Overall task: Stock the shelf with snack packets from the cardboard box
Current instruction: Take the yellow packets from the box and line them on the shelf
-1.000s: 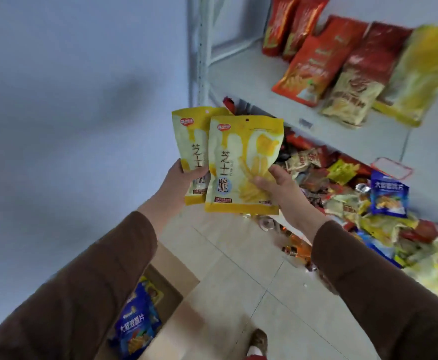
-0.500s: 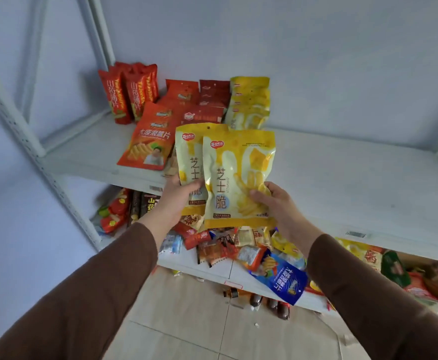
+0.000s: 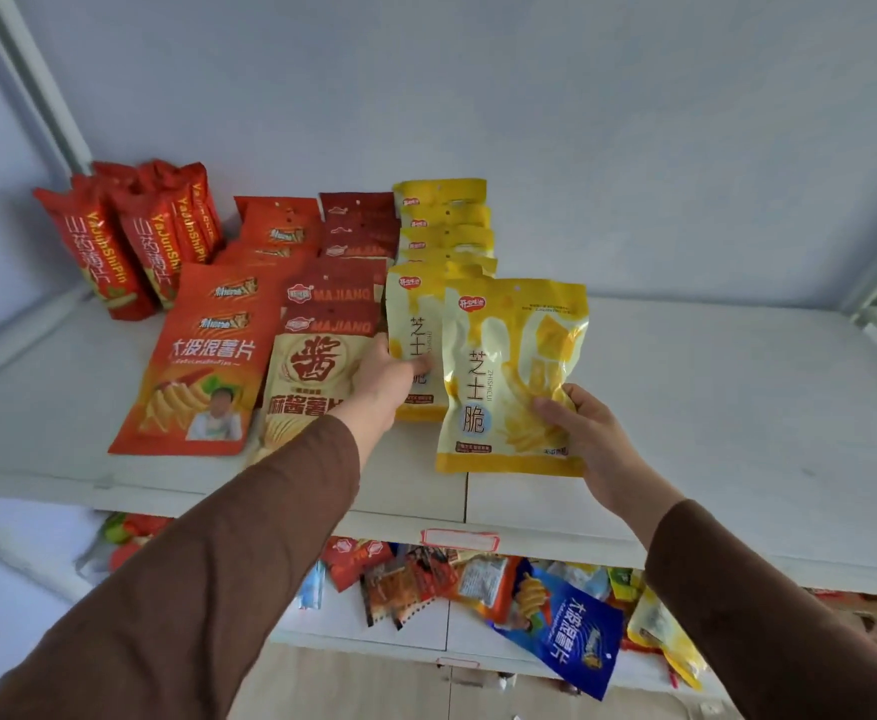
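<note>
Two yellow packets, one column to extend.
The left hand (image 3: 389, 376) grips a glossy yellow snack packet (image 3: 411, 345) at the yellow row's (image 3: 444, 220) front (matching flavours); the right hand (image 3: 579, 433) pinches its twin packet (image 3: 511, 376), waiting over the white shelf (image 3: 737, 407).

Our arms: both extended forward, brown sleeves to the wrists. Left hand (image 3: 385, 375): reaching furthest, thumb on top, grip closed on a yellow snack packet (image 3: 411, 324). Right hand (image 3: 584, 427): lower, grip pinching a second yellow packet (image 3: 511, 374) at its bottom right corner.
</note>
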A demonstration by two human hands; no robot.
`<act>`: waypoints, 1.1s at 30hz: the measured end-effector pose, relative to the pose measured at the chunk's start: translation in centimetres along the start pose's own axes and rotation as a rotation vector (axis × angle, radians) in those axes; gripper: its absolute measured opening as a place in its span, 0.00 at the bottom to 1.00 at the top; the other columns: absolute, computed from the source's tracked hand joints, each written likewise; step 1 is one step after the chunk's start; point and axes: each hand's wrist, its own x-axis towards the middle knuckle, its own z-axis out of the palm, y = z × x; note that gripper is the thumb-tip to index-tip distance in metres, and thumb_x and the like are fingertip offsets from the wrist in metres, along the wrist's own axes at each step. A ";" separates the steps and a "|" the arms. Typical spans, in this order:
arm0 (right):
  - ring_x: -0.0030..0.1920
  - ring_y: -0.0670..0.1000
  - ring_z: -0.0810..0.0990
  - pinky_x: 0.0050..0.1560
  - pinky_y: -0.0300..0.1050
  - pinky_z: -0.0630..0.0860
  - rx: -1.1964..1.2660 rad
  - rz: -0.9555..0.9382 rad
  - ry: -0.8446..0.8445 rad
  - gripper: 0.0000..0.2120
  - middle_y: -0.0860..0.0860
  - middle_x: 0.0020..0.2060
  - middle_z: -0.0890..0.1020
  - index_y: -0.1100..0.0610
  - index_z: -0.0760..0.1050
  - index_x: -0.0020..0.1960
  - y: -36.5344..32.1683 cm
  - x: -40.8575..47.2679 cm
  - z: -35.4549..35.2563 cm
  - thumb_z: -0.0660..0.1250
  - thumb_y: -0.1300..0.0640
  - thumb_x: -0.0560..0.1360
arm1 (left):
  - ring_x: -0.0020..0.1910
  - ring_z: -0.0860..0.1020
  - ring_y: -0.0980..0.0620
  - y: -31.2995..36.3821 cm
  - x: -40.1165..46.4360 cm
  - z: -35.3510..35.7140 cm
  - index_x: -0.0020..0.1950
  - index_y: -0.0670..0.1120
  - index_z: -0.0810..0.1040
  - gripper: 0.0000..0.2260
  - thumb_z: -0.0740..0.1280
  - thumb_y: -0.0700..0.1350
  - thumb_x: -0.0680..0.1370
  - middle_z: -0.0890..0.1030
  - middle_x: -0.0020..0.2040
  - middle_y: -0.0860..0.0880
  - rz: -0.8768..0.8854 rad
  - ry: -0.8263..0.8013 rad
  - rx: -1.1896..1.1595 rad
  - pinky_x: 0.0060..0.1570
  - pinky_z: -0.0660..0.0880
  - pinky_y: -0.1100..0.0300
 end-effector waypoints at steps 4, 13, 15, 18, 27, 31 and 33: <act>0.53 0.63 0.86 0.59 0.64 0.80 0.020 0.014 0.031 0.17 0.59 0.53 0.86 0.60 0.77 0.61 0.2 1.9 -0.7 0.74 0.53 0.75 | 0.55 0.80 0.49 -0.2 2.7 0.9 0.63 0.48 0.74 0.20 0.77 0.43 0.74 0.83 0.57 0.51 -0.002 0.018 0.054 0.55 0.77 0.52; 0.55 0.65 0.85 0.62 0.68 0.77 0.063 0.039 0.026 0.21 0.60 0.55 0.85 0.60 0.78 0.61 0.2 5.3 -2.2 0.75 0.51 0.72 | 0.54 0.79 0.49 -0.9 3.8 2.2 0.67 0.47 0.68 0.20 0.70 0.40 0.78 0.79 0.56 0.51 0.039 0.109 0.180 0.46 0.74 0.59; 0.55 0.64 0.85 0.62 0.67 0.78 0.077 0.044 0.014 0.21 0.60 0.55 0.86 0.59 0.78 0.60 0.0 5.7 -2.4 0.75 0.51 0.72 | 0.56 0.79 0.48 -1.2 3.6 2.7 0.71 0.47 0.64 0.25 0.69 0.39 0.78 0.79 0.59 0.50 0.026 0.128 0.190 0.53 0.78 0.54; 0.55 0.63 0.85 0.62 0.67 0.78 0.082 0.046 0.002 0.20 0.59 0.55 0.86 0.59 0.78 0.61 -0.3 6.2 -2.4 0.75 0.51 0.73 | 0.65 0.75 0.45 -0.9 3.7 3.1 0.77 0.49 0.59 0.34 0.70 0.39 0.76 0.74 0.68 0.47 0.060 0.175 0.282 0.65 0.75 0.45; 0.55 0.61 0.85 0.60 0.63 0.80 0.046 0.006 0.000 0.19 0.57 0.54 0.86 0.58 0.78 0.62 -0.8 7.0 -0.3 0.74 0.51 0.75 | 0.82 0.48 0.48 1.7 1.9 2.7 0.83 0.44 0.44 0.34 0.59 0.34 0.81 0.46 0.83 0.47 0.151 0.077 0.583 0.79 0.51 0.52; 0.51 0.58 0.87 0.54 0.57 0.83 0.001 -0.008 0.024 0.17 0.56 0.52 0.87 0.57 0.78 0.60 -0.7 6.8 2.3 0.74 0.51 0.76 | 0.80 0.56 0.53 4.2 0.0 -0.3 0.81 0.48 0.58 0.27 0.55 0.34 0.83 0.59 0.81 0.51 0.399 0.085 0.583 0.75 0.53 0.60; 0.49 0.56 0.87 0.49 0.52 0.84 -0.046 0.009 0.030 0.18 0.56 0.52 0.87 0.56 0.77 0.60 -0.3 6.7 4.2 0.75 0.50 0.75 | 0.78 0.61 0.53 5.4 -0.5 -2.6 0.78 0.47 0.64 0.23 0.56 0.35 0.83 0.65 0.78 0.50 0.507 0.135 0.655 0.74 0.56 0.61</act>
